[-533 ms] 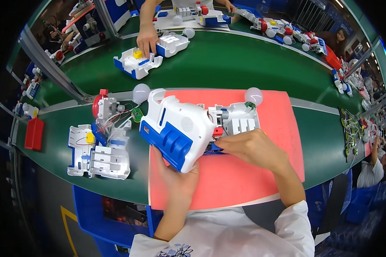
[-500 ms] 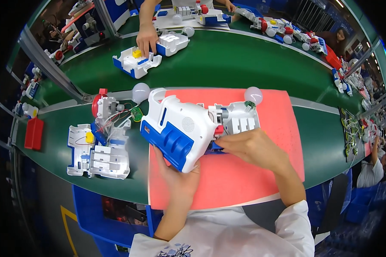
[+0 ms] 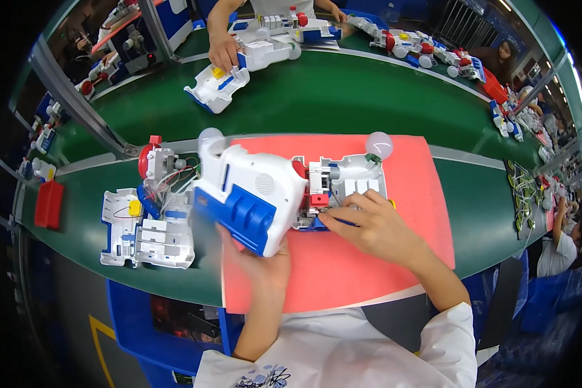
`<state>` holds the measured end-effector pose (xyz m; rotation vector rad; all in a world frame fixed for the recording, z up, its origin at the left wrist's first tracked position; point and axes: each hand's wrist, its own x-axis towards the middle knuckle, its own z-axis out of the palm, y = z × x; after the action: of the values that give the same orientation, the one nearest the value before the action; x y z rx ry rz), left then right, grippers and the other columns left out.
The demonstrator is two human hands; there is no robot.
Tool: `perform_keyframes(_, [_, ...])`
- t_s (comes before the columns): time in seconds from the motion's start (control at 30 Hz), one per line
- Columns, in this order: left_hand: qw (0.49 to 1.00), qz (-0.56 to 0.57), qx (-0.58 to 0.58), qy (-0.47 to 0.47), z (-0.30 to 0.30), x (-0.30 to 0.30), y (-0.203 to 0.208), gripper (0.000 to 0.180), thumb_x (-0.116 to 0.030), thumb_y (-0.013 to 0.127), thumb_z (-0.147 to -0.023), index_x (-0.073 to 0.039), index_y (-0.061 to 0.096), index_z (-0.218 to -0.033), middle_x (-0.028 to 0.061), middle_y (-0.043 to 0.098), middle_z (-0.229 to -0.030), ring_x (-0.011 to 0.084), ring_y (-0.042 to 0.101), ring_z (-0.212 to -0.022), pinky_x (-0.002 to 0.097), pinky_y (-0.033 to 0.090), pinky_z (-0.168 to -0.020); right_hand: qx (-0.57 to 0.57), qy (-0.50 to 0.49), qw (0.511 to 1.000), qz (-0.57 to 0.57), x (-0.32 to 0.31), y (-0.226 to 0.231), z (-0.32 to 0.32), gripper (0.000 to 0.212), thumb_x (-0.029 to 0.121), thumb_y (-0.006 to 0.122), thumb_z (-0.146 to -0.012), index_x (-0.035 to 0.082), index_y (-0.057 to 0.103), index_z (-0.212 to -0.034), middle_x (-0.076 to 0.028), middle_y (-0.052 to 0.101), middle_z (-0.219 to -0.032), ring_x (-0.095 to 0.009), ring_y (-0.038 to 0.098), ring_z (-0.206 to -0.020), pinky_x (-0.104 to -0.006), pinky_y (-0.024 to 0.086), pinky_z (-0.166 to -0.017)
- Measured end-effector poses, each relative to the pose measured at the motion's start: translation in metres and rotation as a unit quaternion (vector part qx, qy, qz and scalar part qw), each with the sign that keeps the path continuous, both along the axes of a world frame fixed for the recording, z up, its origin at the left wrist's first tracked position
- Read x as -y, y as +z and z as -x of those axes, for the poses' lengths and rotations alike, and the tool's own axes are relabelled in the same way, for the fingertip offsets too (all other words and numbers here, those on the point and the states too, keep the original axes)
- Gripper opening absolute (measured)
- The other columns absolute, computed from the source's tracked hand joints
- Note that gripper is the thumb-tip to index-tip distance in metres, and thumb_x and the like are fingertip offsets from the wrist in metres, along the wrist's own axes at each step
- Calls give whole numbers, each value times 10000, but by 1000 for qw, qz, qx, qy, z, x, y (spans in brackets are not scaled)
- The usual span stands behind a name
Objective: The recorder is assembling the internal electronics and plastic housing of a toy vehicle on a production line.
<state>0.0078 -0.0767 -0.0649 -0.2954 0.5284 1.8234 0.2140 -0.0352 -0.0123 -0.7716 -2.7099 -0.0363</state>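
Observation:
My left hand [image 3: 262,264] supports a white and blue plastic housing half [image 3: 249,197], tilted above the pink mat, its speaker holes facing up. Its fingers go under the lower edge. Right beside it lies the other white housing half [image 3: 359,176], with battery-like slots and a frosted bulb [image 3: 378,146] at its far corner. A white and grey gear mechanism with a red block [image 3: 319,200] sits between the two halves. At the mechanism's near end, my right hand [image 3: 375,226] has its thumb and index finger pinched together; what they grip is too small to make out.
The pink mat [image 3: 401,271] covers the green table. On the left lies another opened housing [image 3: 168,242] with wires and a red wheel [image 3: 147,161], near a red bin [image 3: 48,204]. Across the green belt [image 3: 343,84], a co-worker's hand [image 3: 224,53] handles a similar housing.
My left hand has shifted the housing half left, uncovering more of the mechanism. My right hand has drawn slightly nearer to me and its fingers have fanned. The co-worker's housing has turned.

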Motion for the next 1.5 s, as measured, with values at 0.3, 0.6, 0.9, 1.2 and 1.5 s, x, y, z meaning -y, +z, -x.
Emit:
perform_keyframes(0.3, [898,-196,-387,-68,6,-6,69,548,-378,564,-1000,-12,442,-1390,102,559,-1293,187,570,-1127,338,477,-968,-276,-65,954,94,-2,11,-26,670,252,758,-840,95,496,-1436,-152,537,-1345,-336,507,-1239,-442,413,-1023])
perform_keyframes(0.6, [674,-281,-558,-393,-53,-32,98,595,-497,335,-1064,34,548,-1229,132,548,-1270,204,537,-1118,309,421,-950,-594,-58,680,426,-14,48,-23,1111,331,826,-738,62,144,-1573,-176,396,-1465,-276,449,-1314,-395,375,-1089])
perform_keyframes(0.9, [172,-352,-790,-471,-52,-115,96,321,-172,747,-814,0,686,-1079,134,656,-716,200,628,-636,322,493,-617,-549,-98,675,482,10,21,-125,1233,521,848,-572,-23,270,-1515,-179,463,-1433,-276,503,-1301,-396,416,-1077])
perform_keyframes(1.2, [169,-395,-786,-445,-81,-157,77,383,-136,754,-727,-38,683,-1091,168,697,-1009,273,671,-949,386,525,-845,-394,-19,824,406,-6,36,-114,1272,258,915,-541,84,202,-1579,-140,406,-1499,-247,407,-1379,-381,321,-1142])
perform_keyframes(1.5, [349,-387,-705,-481,-1,-230,-3,477,-219,794,-782,-45,638,-1198,94,683,-1123,200,634,-1013,331,506,-916,-184,54,884,427,-87,58,-62,1186,339,928,-540,90,333,-1535,-179,428,-1473,-306,459,-1336,-388,384,-1111])
